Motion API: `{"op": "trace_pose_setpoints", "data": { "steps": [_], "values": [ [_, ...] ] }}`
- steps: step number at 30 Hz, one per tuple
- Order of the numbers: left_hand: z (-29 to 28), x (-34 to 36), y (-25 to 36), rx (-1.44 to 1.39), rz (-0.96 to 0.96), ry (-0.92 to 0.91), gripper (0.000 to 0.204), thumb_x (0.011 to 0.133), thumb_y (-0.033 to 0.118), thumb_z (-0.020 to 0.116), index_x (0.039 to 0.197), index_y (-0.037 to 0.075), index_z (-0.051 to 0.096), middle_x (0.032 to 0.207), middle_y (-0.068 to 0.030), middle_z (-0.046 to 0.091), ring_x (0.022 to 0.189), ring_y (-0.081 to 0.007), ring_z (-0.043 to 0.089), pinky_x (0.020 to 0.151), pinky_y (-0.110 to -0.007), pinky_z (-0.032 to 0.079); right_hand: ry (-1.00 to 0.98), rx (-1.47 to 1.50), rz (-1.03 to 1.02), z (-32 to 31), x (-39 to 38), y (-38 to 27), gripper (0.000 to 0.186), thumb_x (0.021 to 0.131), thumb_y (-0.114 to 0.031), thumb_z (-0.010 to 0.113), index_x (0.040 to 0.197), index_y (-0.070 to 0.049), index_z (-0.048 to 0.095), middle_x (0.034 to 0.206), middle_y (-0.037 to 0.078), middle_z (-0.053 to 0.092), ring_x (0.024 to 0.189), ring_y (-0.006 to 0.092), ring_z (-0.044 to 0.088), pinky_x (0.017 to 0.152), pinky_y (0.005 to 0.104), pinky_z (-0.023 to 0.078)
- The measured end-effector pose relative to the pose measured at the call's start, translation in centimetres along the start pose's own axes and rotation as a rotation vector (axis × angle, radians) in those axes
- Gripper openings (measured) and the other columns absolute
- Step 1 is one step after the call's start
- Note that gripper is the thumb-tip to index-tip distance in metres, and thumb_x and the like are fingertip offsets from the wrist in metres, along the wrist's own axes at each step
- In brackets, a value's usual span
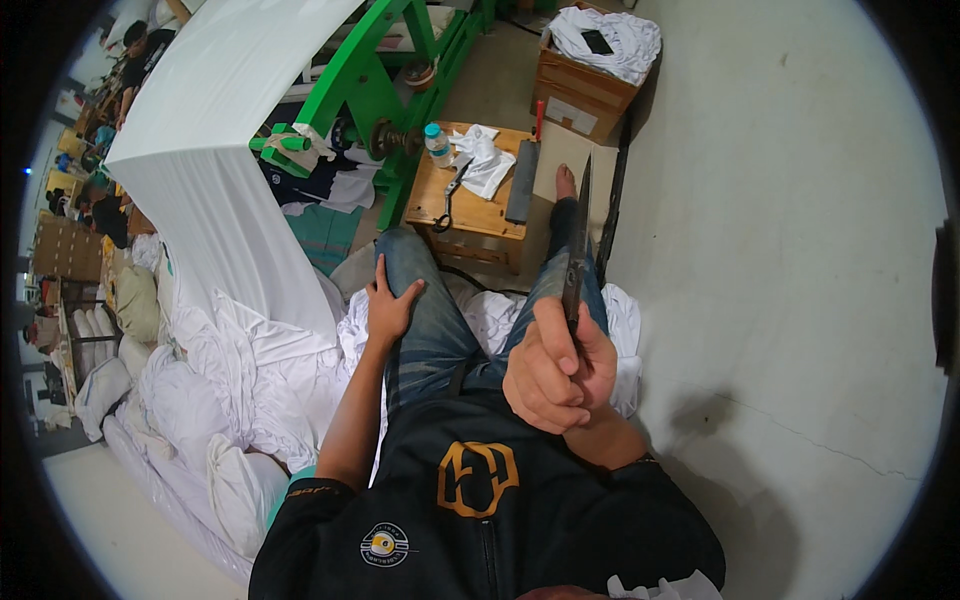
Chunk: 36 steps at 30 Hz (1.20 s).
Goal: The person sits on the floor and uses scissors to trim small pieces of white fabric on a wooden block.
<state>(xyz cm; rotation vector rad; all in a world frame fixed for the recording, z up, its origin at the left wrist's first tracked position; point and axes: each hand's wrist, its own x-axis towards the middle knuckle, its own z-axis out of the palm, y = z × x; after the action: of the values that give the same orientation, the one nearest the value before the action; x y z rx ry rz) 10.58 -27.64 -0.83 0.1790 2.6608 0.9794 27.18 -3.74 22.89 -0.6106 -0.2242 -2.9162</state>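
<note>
My right hand [560,370] is closed around dark, long-bladed scissors [576,270], held upright over my lap with the point upward. My left hand [393,305] rests on my left thigh, fingers spread and empty. In front of my knees, a small wooden stool [425,205] bears a bottle with a teal cap [437,150], a crumpled white cloth [484,160], another pair of scissors [450,195] and a flat grey bar [523,180].
A green metal frame [360,95] carries draped white fabric [230,230], heaped around me on the left. Ahead right sits a cardboard box [575,105] with white cloth and a phone [596,42]. A pale wall or floor [780,250] spans the right. Co-workers [138,65] appear far left.
</note>
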Motion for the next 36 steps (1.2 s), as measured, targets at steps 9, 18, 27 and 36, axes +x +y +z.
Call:
{"op": "trace_pose_setpoints", "data": {
  "steps": [9,18,27,36],
  "values": [
    [0.5,0.3,-1.1,-0.001,-0.037,0.034,0.108,0.087,0.057,0.079,0.172,0.024,0.02,0.141,-0.0444,0.046,0.125,-0.0562,0.056,0.108,-0.052,0.049,0.097,-0.137,-0.012,-1.0,-0.2,-1.1,0.044,0.119,-0.039,0.031,0.095,-0.005,0.045,0.061,0.007,0.05,0.035,0.012,0.045,0.032,0.0259,0.038],
    [0.2,0.5,-0.2,-0.022,-0.074,0.014,0.108,0.087,0.056,0.079,0.173,0.027,0.019,0.144,-0.0443,0.044,0.126,-0.0578,0.057,0.108,-0.053,0.049,1.103,-1.926,0.092,-19.8,-3.8,-13.5,0.037,0.115,-0.031,0.043,0.104,0.001,0.058,0.085,0.024,0.071,0.063,0.0386,0.067,0.059,0.0454,0.054],
    [1.4,0.6,2.2,0.422,0.11,0.185,0.093,0.091,0.043,0.078,0.168,0.019,0.033,0.158,-0.0313,0.042,0.14,-0.0497,0.049,0.115,-0.052,0.041,1.253,-2.359,0.266,-30.0,-2.0,-16.2,0.031,0.112,-0.022,0.043,0.111,0.005,0.058,0.097,0.038,0.07,0.098,0.0576,0.068,0.088,0.0639,0.053],
    [8.5,6.7,12.4,0.165,0.679,-0.075,0.056,0.091,0.009,0.067,0.146,0.009,0.06,0.151,-0.0089,0.059,0.144,-0.0398,0.047,0.113,-0.052,0.042,1.377,-2.27,0.386,-29.4,0.4,-15.1,0.032,0.113,-0.021,0.041,0.114,0.007,0.058,0.101,0.037,0.071,0.101,0.0559,0.069,0.089,0.0632,0.054]
  ]
}}
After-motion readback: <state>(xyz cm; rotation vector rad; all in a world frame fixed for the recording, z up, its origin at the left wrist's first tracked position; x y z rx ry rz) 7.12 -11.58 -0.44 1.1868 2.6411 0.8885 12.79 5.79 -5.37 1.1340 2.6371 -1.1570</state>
